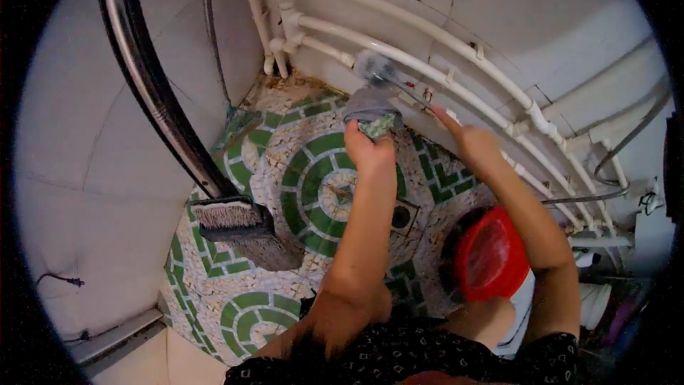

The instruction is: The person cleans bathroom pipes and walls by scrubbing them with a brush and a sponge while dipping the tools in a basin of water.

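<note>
My right hand (479, 148) is closed around the thin handle of a round brush (375, 65) with pale grey bristles. The brush head is at the lower white pipes near the corner. Just below it, my left hand (368, 144) grips a bunched grey cloth (370, 105) with a green-and-white patterned part near my fingers. The cloth lies close under the brush head; whether the two touch I cannot tell.
White pipes (406, 57) run along the right wall. A mop (228, 215) with a long metal handle leans at the left. A red basin (493, 255) stands at the right, near a floor drain (403, 217). Green-and-white patterned tiles (306, 192) cover the floor.
</note>
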Demonstrator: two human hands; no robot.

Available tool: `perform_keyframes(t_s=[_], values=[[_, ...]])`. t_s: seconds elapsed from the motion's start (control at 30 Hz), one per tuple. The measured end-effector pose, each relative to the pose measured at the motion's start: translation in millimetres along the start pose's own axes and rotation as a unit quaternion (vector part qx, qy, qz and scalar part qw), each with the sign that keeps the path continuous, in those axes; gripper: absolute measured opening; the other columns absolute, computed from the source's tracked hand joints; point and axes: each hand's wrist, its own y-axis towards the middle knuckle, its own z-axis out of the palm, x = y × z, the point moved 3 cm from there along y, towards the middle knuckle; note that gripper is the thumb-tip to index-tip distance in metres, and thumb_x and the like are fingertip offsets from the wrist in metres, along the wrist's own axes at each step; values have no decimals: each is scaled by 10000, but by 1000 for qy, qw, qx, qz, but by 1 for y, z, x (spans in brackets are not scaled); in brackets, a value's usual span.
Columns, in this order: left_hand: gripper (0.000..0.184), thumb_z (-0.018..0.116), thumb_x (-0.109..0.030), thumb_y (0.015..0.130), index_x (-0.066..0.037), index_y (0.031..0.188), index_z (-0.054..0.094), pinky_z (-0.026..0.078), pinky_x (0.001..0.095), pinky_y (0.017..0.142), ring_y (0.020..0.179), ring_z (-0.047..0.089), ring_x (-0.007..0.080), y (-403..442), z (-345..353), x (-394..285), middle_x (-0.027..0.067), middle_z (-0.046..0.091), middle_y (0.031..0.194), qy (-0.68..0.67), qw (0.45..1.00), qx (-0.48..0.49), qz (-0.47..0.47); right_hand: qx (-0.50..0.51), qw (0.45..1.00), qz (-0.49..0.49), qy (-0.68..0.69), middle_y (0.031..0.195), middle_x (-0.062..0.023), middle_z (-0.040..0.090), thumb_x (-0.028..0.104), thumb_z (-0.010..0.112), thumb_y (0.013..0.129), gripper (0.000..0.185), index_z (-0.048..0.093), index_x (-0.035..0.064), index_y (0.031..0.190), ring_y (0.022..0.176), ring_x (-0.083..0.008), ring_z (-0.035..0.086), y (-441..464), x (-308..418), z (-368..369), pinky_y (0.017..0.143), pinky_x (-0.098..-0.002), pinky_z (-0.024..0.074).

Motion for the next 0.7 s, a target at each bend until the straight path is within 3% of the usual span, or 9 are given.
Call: perform_keyframes(t_s=[0.1,0.2,0.23,0.33,0.4,0.47,0.53,0.63,0.7], values=[[267,397,-201,885,-58,1062,537,460,364,829,957,563,209,-12,4,4,52,578,1060,28,1000,-2,8,-120,986,-73,89,788,-210,584,-1,453,752,646,350,274,1329,665,-368,579,49,42,-6,552,-439,442],[274,382,-203,889,-61,1065,537,460,361,813,955,564,213,-9,-4,4,51,577,1061,68,997,-32,3,-171,976,-115,75,767,-224,571,1,455,756,644,349,282,1326,607,-377,561,47,43,-13,536,-447,429],[265,390,-206,887,-61,1049,541,460,362,801,946,565,216,-10,-1,2,50,577,1058,49,998,-37,-4,-94,992,-60,64,756,-213,578,-3,462,750,646,357,279,1321,611,-370,567,35,48,-27,547,-434,447],[259,394,-200,882,-63,1051,534,460,365,801,944,564,218,-9,7,-12,50,573,1062,26,999,-17,13,-44,998,-29,-20,762,-197,588,-5,477,737,655,364,279,1316,639,-349,585,11,25,2,563,-417,467],[262,395,-200,879,-66,1062,527,459,362,801,951,561,216,-9,9,-16,50,571,1064,29,999,-20,38,-180,978,-102,19,771,-179,599,0,489,731,667,357,286,1319,681,-338,597,27,34,23,591,-411,477],[266,395,-201,877,-67,1071,520,459,359,802,957,558,214,-9,11,-17,51,569,1066,19,998,-25,46,-203,972,-107,53,807,-168,610,6,496,733,668,354,290,1321,726,-332,606,51,51,30,622,-408,481],[271,394,-203,876,-67,1078,514,459,358,802,962,556,210,-8,11,-14,53,568,1069,-5,999,-34,36,-114,989,-50,82,871,-162,621,14,497,741,658,356,290,1321,774,-329,611,90,84,29,656,-410,479],[270,394,-205,876,-65,1070,519,460,357,811,968,553,205,-9,11,-21,55,570,1061,15,997,-12,76,-72,992,-22,99,952,-182,609,7,499,744,664,345,284,1327,818,-342,604,105,102,15,700,-423,471],[268,396,-206,875,-60,1060,524,460,360,823,966,556,204,-17,15,-30,56,575,1055,36,995,-50,74,-154,974,-32,162,959,-197,598,1,487,749,663,335,278,1332,808,-346,602,76,84,30,697,-425,467]])
